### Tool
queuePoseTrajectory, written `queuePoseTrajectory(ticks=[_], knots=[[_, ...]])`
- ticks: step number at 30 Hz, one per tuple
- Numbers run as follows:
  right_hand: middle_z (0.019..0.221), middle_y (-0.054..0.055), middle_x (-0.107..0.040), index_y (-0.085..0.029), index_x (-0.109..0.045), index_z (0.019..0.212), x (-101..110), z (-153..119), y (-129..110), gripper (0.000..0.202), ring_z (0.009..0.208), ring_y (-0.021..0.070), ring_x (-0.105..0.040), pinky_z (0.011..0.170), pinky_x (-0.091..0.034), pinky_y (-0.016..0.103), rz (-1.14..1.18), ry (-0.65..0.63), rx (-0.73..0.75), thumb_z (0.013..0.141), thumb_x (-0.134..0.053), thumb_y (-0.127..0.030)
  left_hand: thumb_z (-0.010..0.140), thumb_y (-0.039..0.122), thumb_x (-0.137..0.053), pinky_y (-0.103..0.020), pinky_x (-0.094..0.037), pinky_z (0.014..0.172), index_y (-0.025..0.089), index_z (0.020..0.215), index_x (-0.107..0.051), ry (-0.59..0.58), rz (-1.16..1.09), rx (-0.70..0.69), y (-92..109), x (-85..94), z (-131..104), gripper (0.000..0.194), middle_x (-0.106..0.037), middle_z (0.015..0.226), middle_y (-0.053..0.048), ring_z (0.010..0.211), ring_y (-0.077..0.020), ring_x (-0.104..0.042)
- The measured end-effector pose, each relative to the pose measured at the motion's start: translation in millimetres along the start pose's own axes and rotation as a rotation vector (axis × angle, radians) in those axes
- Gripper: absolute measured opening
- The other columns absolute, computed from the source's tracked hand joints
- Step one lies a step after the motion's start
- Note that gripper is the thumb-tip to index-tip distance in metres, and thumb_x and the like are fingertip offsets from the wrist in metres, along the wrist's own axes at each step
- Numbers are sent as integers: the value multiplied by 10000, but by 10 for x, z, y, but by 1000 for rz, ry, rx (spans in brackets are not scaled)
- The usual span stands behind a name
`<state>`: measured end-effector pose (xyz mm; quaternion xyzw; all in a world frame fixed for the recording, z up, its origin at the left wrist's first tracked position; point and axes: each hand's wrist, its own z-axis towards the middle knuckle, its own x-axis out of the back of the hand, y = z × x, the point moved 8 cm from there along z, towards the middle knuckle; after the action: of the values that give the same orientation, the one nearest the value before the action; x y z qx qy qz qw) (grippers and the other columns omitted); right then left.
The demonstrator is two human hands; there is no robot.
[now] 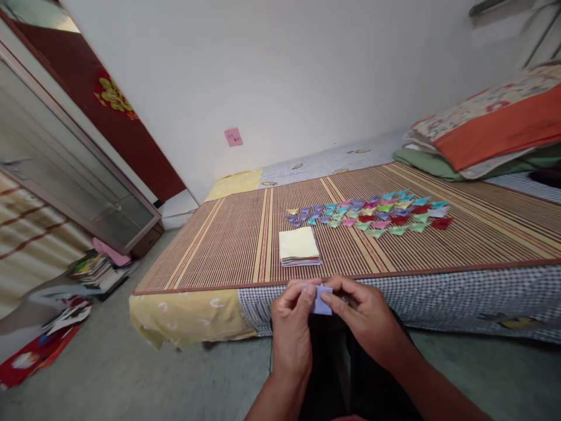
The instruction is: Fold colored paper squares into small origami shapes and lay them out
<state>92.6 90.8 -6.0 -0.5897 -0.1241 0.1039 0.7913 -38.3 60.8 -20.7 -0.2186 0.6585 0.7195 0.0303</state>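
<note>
A small piece of folded lavender paper is pinched between both hands, just in front of the bed's near edge. My left hand grips its left side, thumb on top. On the right side, the thumb and fingers of my right hand close on the same paper. Beyond them, a stack of square paper sheets lies on the mat, a pale yellow sheet uppermost. Rows of small folded paper pieces in many colours are spread out behind and to the right of the stack.
A striped bamboo mat covers the bed, with a checked sheet hanging over the front. Folded bedding is piled at the right. A pink note is stuck to the wall. Books stand on the floor at left.
</note>
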Motion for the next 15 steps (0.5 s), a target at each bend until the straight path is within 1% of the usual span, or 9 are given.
queuePoseTrajectory(ticks=[3, 5, 8, 10, 13, 15], knots=[[823, 19, -697, -197, -672, 817, -7, -17, 69, 210, 788, 190, -638, 727, -497, 279, 103, -8, -44, 936, -663, -370, 811, 340, -825, -258, -491, 734, 162, 862, -831, -13, 66, -14, 18, 3, -2, 185, -703, 829, -36, 782, -168, -623], [775, 2, -670, -195, -674, 810, -11, -26, 94, 214, 743, 175, -615, 694, -484, 266, 101, -25, -59, 925, -686, -375, 805, 336, -826, -255, -473, 712, 155, 790, -807, -23, 80, -13, 19, 9, -3, 183, -664, 774, -21, 741, -155, -585], [721, -13, -633, -192, -678, 796, -9, -27, 93, 224, 692, 158, -582, 649, -462, 255, 21, -60, -48, 935, -678, -368, 804, 338, -822, -248, -437, 667, 153, 698, -748, -22, 94, 0, 15, 40, 5, 225, -598, 707, 4, 677, -135, -520], [725, -12, -634, -195, -677, 805, 31, -16, 70, 229, 694, 158, -584, 640, -457, 255, -36, -46, -23, 959, -642, -361, 819, 325, -807, -247, -417, 664, 159, 666, -716, -32, 152, -21, 45, 53, 15, 243, -566, 697, 12, 675, -133, -495], [777, -4, -662, -204, -689, 853, 116, 12, -13, 186, 735, 167, -617, 674, -473, 263, -105, 7, 34, 971, -617, -328, 847, 285, -775, -251, -395, 668, 170, 634, -694, -58, 303, -87, 127, 42, 17, 255, -536, 688, 17, 687, -140, -483], [817, 7, -679, -206, -706, 862, 129, 27, -104, 147, 778, 177, -643, 721, -489, 276, -156, 1, 84, 954, -628, -291, 858, 268, -756, -258, -387, 662, 176, 621, -694, -81, 410, -121, 168, 9, 3, 262, -534, 677, 14, 686, -148, -489]])
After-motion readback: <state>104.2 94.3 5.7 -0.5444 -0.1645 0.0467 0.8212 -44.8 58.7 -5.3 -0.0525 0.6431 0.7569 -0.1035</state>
